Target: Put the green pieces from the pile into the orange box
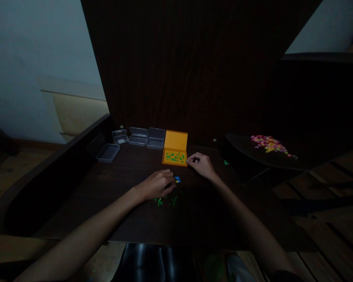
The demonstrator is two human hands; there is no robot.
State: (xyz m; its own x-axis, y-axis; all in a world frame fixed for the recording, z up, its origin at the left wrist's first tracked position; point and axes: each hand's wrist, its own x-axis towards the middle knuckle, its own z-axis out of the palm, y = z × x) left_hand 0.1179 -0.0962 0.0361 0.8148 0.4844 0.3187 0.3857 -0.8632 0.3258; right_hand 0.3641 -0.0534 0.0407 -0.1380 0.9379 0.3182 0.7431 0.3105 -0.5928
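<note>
An orange plastic box (175, 141) stands with its lid raised on the dark table, and small green pieces (176, 157) are scattered inside it. At the box's right front corner is my right hand (202, 165), fingertips pinched together; whatever they may hold is too small to make out. My left hand (159, 184) rests low over the table in front of the box, its fingers curled and closed. Small blue pieces (177, 179), with a bit of yellow, lie beside its fingertips. More loose green pieces (160, 202) lie on the near side of that hand.
Several clear plastic boxes with lids up line the table's back left, one (107, 152) nearer the raised side panel (61, 156). A heap of pink and yellow pieces (270, 144) lies on a dark surface at right. A green scrap (226, 162) sits near the table's right side.
</note>
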